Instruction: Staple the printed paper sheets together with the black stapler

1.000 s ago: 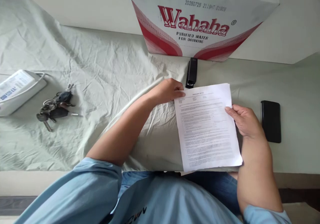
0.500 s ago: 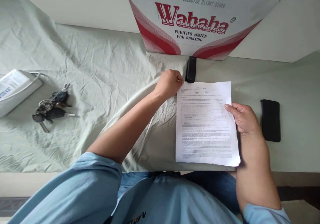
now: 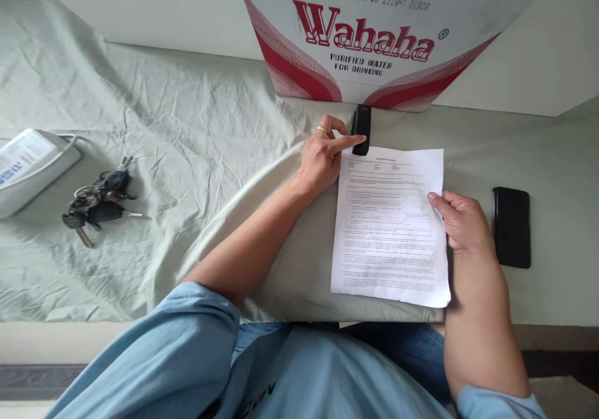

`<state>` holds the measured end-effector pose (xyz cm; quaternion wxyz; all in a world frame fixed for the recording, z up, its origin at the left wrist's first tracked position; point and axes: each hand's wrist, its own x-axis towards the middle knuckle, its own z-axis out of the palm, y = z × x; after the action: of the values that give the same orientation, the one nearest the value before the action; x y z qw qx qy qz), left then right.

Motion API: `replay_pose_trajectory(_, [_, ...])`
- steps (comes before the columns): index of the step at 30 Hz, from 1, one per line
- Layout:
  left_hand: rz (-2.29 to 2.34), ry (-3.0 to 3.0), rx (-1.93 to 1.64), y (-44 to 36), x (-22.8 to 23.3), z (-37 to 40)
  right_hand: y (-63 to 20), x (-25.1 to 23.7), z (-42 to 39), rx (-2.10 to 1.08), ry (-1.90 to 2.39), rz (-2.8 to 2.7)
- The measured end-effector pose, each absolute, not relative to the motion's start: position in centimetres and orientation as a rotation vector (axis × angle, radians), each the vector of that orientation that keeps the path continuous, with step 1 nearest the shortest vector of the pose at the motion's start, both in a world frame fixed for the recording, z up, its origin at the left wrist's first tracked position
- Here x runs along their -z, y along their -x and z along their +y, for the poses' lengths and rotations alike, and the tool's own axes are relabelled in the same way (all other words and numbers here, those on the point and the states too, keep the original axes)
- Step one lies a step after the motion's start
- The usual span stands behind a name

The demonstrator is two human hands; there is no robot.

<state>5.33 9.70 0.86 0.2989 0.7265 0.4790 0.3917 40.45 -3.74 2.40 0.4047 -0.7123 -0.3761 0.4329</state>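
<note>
A printed sheet of paper lies in front of me, its text small and its lower right corner slightly bent. My right hand pinches its right edge, thumb on top and fingers underneath. At the sheet's top left, a black stapler stands lengthwise, its near end at the paper's top edge. My left hand is beside it, with the index finger stretched out onto the stapler's near end. The other fingers are bent and apart from the index finger, one wearing a gold ring; the thumb is mostly hidden.
Behind the stapler stands a large Wahaha water carton. A black phone lies to the right of my right arm. At the left are a bunch of keys and a white device with a cable. A wrinkled pale cloth covers the table.
My left hand has opened from a closed curl at the paper's top left corner, and its index finger now reaches onto the stapler. The sheet has turned slightly; my right hand keeps its hold.
</note>
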Motion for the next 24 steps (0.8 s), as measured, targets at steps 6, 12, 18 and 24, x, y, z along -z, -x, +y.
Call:
replay_pose_trajectory(6, [1.327, -1.917, -0.963, -5.4, -0.5, 9.1, -40.3, -2.3, -3.7, -1.095, 1.775, -0.918])
replay_pose_trajectory(12, [1.259, -1.902, -0.940, -5.0, -0.4, 9.2, -39.5, -3.3, -3.7, -1.102, 1.701, -0.913])
replay_pose_trajectory(18, [1.157, -1.639, -1.103, -4.3, -0.2, 10.3, -41.2, -5.7, -5.4, -1.298, 1.659, -0.961])
replay_pose_trajectory(24, [1.122, -1.326, -1.049, -4.9, -1.6, 9.4, -39.9, -5.5, -5.0, -1.087, 1.512, -0.911])
